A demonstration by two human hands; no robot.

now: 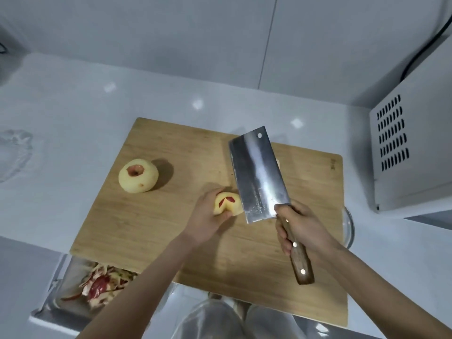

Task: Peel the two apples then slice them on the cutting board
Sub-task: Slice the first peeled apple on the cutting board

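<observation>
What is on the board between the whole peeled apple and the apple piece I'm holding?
In the head view, only bare cutting board lies between the whole peeled apple and the apple piece.

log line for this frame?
phase: slicing | left hand holds apple piece | right hand grips cleaver | second apple peeled, whole, on cutting board
</observation>
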